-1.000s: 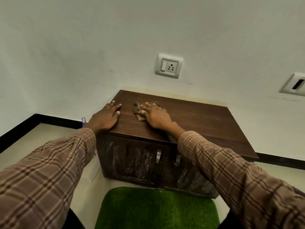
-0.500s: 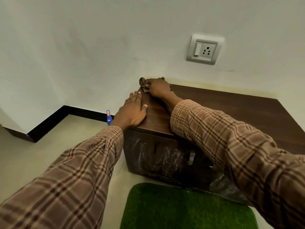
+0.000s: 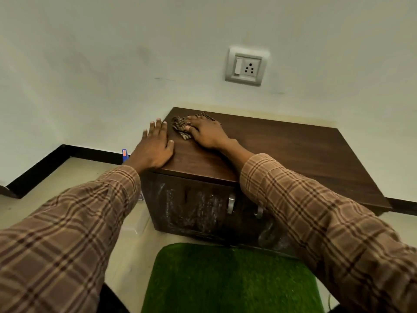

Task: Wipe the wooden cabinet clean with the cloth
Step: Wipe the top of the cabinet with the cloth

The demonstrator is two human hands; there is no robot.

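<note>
Fingers of my right hand (image 3: 206,132) lie spread and nearly flat, pressing down on the cloth (image 3: 182,129), palm on the fabric and nothing curled round it. The cloth is a small crumpled patch with a brown, tan and black pattern; most of it is hidden under the hand, and it bunches out ahead of my fingertips and to their left, with a thin strip showing past the knuckles toward the wall. Its long axis seems to run left to right under my hand, roughly along the back edge, though the bunching makes that hard to judge.

Just left of the cloth, my left hand (image 3: 155,146) rests flat and open on the left edge of the wooden cabinet (image 3: 293,152), fingers straight, pointing toward the wall and holding nothing. The 2 hands are close but apart.

Beneath both hands the cabinet top is dark brown wood grain, with the cloth near its far left corner. Its long side runs away to the right of my right hand. Below my wrists the front is streaked with pale smears, with 2 metal handles (image 3: 231,203) on it.

Farther out, a green mat (image 3: 225,279) lies in front, and a wall socket (image 3: 246,66) sits above my right hand. Both sleeves are brown plaid.
</note>
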